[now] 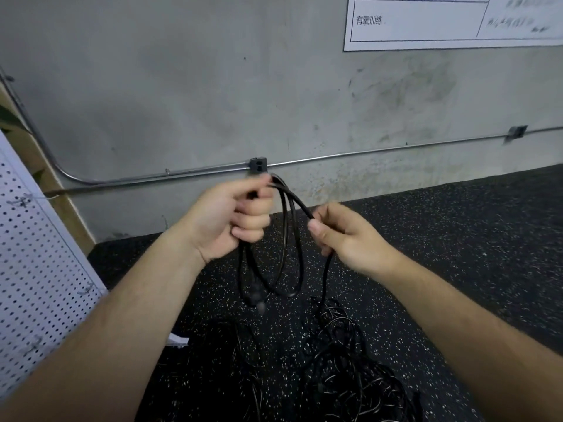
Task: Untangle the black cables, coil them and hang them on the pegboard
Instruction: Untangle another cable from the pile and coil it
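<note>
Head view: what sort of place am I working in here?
Likely a gym's back corner: black speckled rubber flooring, a bare concrete wall with exposed metal conduit, and a wall chart whose heading reads aerobic training in Chinese.

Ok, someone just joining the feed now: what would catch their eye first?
Two bare hands at mid-frame: the left hand grips several hanging loops of a black cable, and the right hand pinches the strand that runs down from them. Below, a tangled heap of black cables sprawls on the speckled floor, and a white pegboard fills the left edge.
</note>
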